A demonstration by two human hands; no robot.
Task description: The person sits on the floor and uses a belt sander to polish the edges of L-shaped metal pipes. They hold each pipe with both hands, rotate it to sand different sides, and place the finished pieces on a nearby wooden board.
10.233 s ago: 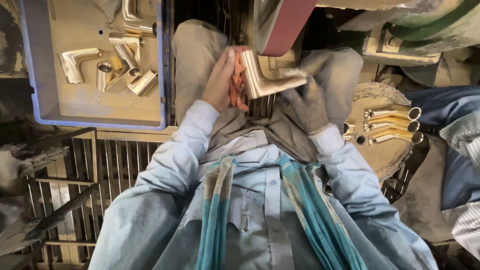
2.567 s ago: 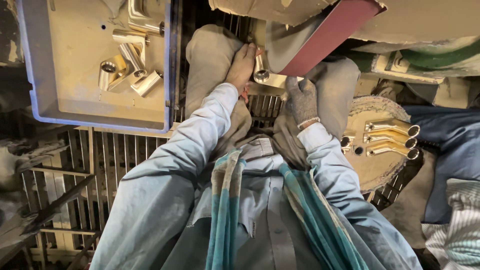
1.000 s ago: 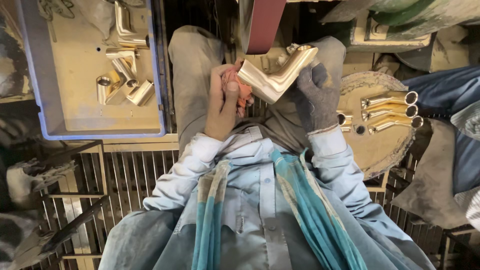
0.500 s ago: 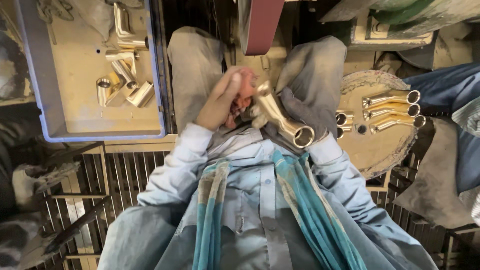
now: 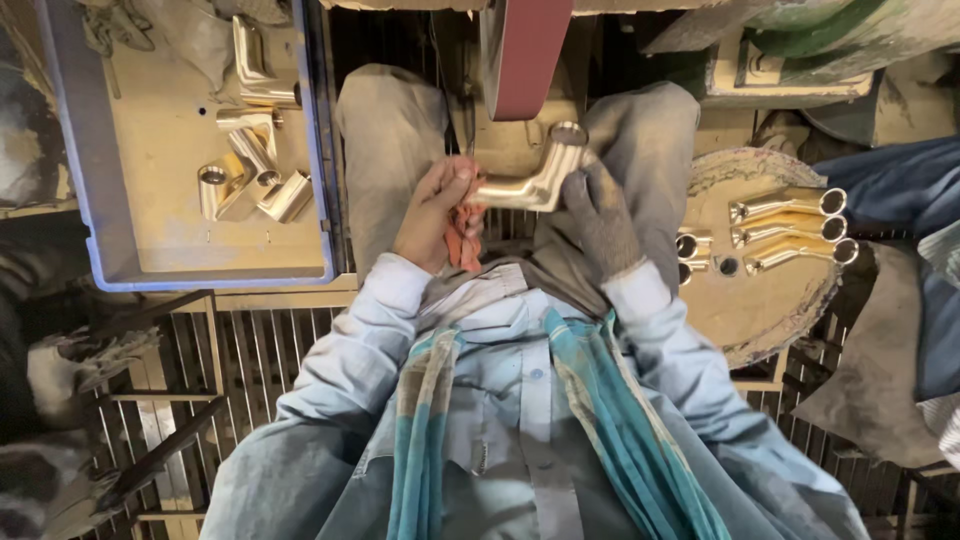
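Note:
A bent brass tube fitting [image 5: 535, 180] is held over my lap just below a dark red sanding belt [image 5: 525, 55]. My left hand [image 5: 435, 215], bare with a reddish cloth under the fingers, grips the fitting's left end. My right hand [image 5: 600, 215] wears a grey glove and holds the right side near the open round mouth of the tube. The fitting's elbow points up toward the belt.
A blue tray [image 5: 318, 150] at the left holds several brass fittings [image 5: 250, 180]. A round wooden stand [image 5: 760, 300] at the right carries three polished fittings [image 5: 790, 230]. A metal grate floor [image 5: 250, 350] lies below. Another person's blue clothing [image 5: 900, 200] is at the far right.
The fitting has been turned: half a second ago its open end pointed down toward my body, now it points up to the belt. Both hands stayed on it.

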